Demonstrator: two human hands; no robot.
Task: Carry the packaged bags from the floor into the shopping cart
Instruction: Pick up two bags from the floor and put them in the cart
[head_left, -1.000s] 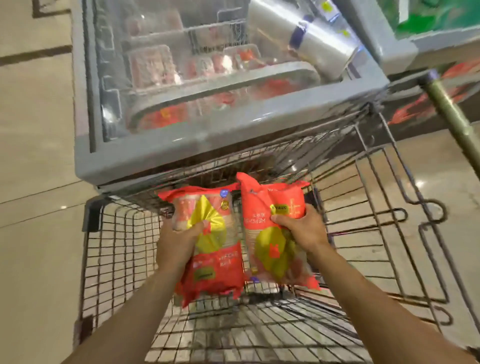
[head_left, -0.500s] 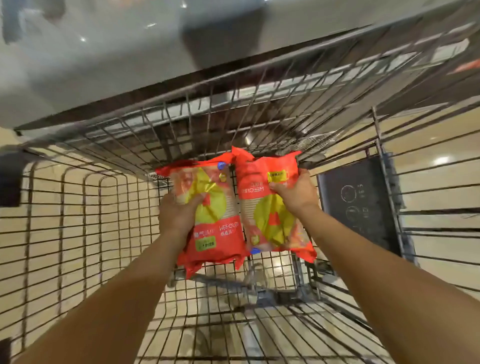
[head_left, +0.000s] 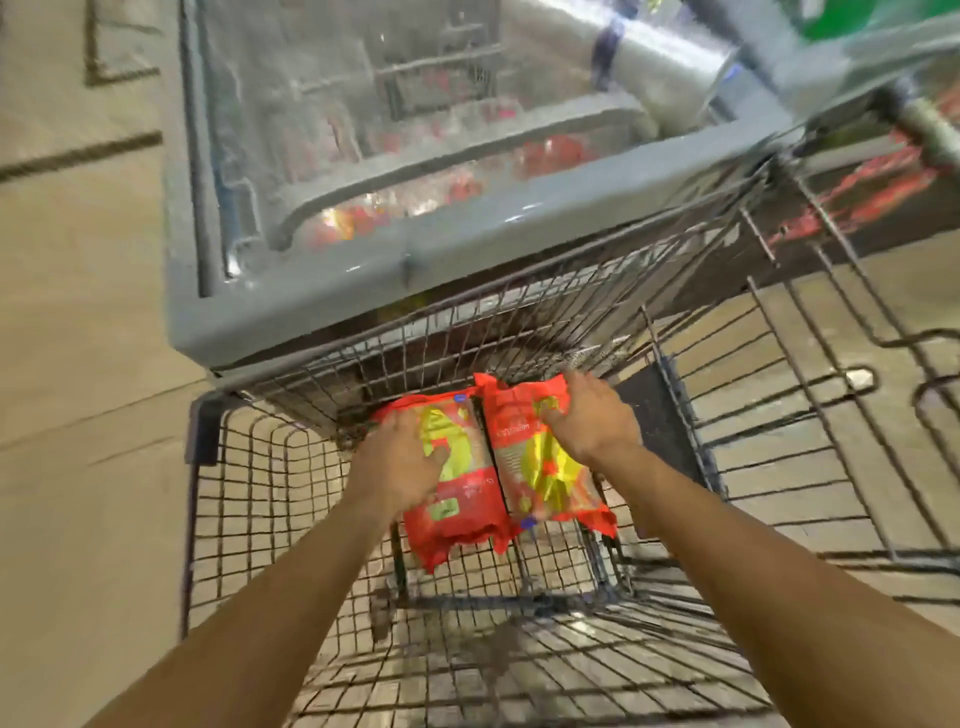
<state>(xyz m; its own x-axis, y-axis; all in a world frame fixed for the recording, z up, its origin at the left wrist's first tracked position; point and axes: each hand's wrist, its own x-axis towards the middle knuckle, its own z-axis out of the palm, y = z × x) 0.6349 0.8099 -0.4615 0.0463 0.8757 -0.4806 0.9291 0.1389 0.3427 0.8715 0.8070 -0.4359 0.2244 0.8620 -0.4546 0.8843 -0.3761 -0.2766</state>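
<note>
Two red and yellow packaged bags lie side by side at the far end of the wire shopping cart (head_left: 260, 493), low in its basket. My left hand (head_left: 400, 462) lies palm down on the left bag (head_left: 467, 499), fingers over its left edge and thumb on its front. My right hand (head_left: 592, 415) covers the upper right corner of the right bag (head_left: 540, 467). Both hands are in contact with their bags. The view is blurred, so I cannot tell how tight either grip is.
A grey chest freezer (head_left: 363, 291) with a glass lid stands right against the cart's far end. A dark panel (head_left: 649, 415) sits at the cart's right wall, and a folding wire gate (head_left: 831, 415) beyond it. Beige floor tiles (head_left: 78, 364) lie to the left.
Both hands have gone down and forward with the bags, which now sit lower in the basket. The hands have turned palm down over them. The view has tilted back up to the freezer.
</note>
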